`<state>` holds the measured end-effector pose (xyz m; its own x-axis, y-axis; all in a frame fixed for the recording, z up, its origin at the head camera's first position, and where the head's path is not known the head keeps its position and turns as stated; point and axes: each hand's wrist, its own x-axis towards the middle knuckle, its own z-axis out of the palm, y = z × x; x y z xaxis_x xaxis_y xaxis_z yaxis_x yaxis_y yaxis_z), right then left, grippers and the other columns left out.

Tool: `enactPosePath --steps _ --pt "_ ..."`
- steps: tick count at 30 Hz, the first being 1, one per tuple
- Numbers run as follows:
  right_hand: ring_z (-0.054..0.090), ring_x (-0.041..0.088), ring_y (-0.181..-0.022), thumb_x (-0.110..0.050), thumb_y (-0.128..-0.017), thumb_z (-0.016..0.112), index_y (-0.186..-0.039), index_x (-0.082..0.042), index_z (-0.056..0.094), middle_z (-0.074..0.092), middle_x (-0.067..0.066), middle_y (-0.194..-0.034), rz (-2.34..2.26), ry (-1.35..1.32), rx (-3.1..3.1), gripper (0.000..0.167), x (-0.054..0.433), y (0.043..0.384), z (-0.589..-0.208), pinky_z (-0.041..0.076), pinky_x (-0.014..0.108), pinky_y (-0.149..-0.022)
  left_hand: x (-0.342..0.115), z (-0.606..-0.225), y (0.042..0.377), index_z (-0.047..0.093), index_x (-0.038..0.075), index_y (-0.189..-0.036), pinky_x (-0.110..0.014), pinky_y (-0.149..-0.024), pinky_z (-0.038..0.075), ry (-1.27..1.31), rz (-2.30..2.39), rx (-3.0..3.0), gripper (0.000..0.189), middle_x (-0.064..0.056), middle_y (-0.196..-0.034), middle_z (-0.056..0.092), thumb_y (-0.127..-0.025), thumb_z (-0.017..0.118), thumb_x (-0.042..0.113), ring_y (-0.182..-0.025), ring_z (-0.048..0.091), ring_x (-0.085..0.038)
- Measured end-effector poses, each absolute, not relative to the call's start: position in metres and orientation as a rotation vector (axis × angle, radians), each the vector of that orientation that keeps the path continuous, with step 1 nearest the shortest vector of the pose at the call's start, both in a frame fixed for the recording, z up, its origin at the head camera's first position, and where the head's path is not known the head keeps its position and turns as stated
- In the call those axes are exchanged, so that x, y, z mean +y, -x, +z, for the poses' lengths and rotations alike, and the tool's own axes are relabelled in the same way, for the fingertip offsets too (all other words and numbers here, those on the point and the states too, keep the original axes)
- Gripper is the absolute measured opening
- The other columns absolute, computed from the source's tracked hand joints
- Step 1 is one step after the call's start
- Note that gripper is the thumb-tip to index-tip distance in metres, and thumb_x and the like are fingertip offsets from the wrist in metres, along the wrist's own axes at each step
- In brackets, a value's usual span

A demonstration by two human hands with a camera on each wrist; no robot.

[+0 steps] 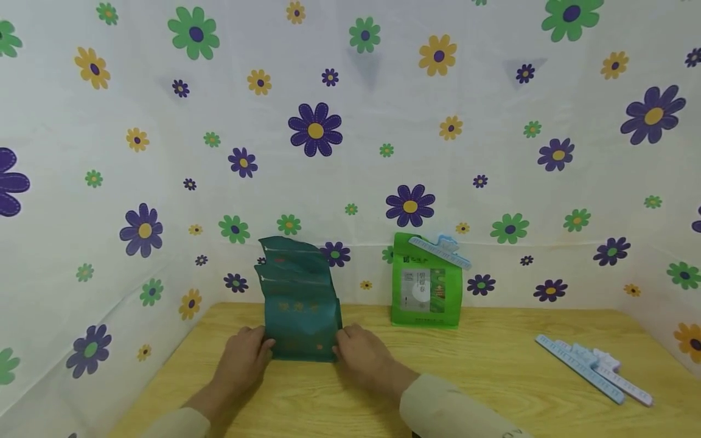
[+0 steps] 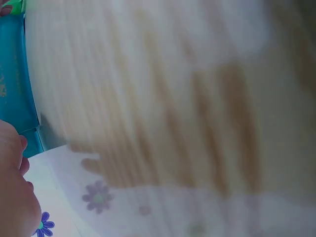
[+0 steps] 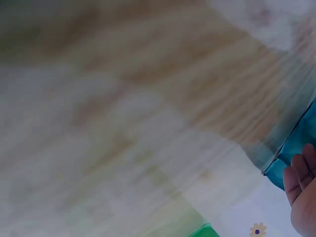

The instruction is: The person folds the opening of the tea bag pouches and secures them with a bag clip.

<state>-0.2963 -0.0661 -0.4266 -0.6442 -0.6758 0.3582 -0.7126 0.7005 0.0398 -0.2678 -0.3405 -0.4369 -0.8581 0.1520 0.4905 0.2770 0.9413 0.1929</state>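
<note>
A dark teal tea pouch (image 1: 301,316) stands upright on the table, its torn, open top leaning a little to the left. My left hand (image 1: 246,353) grips its lower left side, thumb toward the front. At the lower right edge, my right hand (image 1: 361,356) holds the other side. The left wrist view catches the pouch (image 2: 12,74) at its left border, with the left hand (image 2: 15,182) below. In the right wrist view, fingers of the right hand (image 3: 303,197) lie along the pouch (image 3: 296,143).
Behind and to the right stands a bright green tea pouch (image 1: 427,292), a blue sealing clip (image 1: 440,250) slanting across its top corner. A light blue clip (image 1: 580,368) and a whitish clip (image 1: 624,383) lie together on the wooden table (image 1: 482,365) at right. Flower-printed sheeting (image 1: 350,170) encloses the table.
</note>
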Motion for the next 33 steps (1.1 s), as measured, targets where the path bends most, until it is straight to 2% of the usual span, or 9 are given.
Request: enactPosePath --steps 5,14,22,29,33 --pt "0.062 0.014 -0.091 -0.026 -0.103 0.056 -0.102 -0.009 0.061 0.065 0.002 -0.099 0.083 -1.071 -2.59 0.018 -0.061 0.295 -0.427 0.053 0.026 -0.079 -0.334 -0.44 0.267 0.056 0.01 -0.086 -0.039 -0.068 0.041 0.341 -0.312 -2.575 0.016 0.002 -0.072 0.053 -0.099 0.062 0.016 -0.072 0.05 -0.016" --pt "0.063 0.015 -0.095 -0.028 -0.104 0.055 -0.103 -0.008 0.062 0.065 0.002 -0.101 0.013 -1.033 -2.624 0.021 -0.044 0.294 -0.428 0.053 0.028 -0.083 -0.321 -0.443 0.267 0.05 0.015 -0.077 -0.033 -0.065 0.037 0.411 -0.384 -2.534 0.025 0.006 -0.068 0.045 -0.098 0.064 0.015 -0.068 0.045 -0.013" --pt "0.064 0.017 -0.095 -0.026 -0.103 0.057 -0.107 -0.005 0.063 0.066 0.004 -0.1 -0.01 -1.03 -2.571 0.023 -0.023 0.296 -0.432 0.054 0.029 -0.084 -0.304 -0.442 0.268 0.054 0.014 -0.08 -0.038 -0.07 0.042 0.435 -0.343 -2.554 0.021 0.001 -0.075 0.053 -0.097 0.065 0.017 -0.075 0.054 -0.018" --pt "0.064 0.017 -0.09 -0.023 -0.101 0.059 -0.104 -0.003 0.064 0.066 0.005 -0.095 0.013 -1.052 -2.52 0.021 -0.007 0.296 -0.431 0.054 0.029 -0.083 -0.291 -0.441 0.27 0.052 0.014 -0.078 -0.037 -0.069 0.04 0.474 -0.37 -2.544 0.024 0.002 -0.073 0.05 -0.096 0.066 0.017 -0.073 0.051 -0.018" --pt "0.064 0.017 -0.088 -0.022 -0.101 0.059 -0.102 -0.004 0.064 0.065 0.004 -0.092 0.057 -1.044 -2.547 0.019 0.001 0.296 -0.431 0.054 0.029 -0.082 -0.283 -0.442 0.272 0.052 0.013 -0.079 -0.043 -0.073 0.045 0.5 -0.362 -2.533 0.023 0.0 -0.074 0.053 -0.096 0.066 0.017 -0.078 0.056 -0.023"
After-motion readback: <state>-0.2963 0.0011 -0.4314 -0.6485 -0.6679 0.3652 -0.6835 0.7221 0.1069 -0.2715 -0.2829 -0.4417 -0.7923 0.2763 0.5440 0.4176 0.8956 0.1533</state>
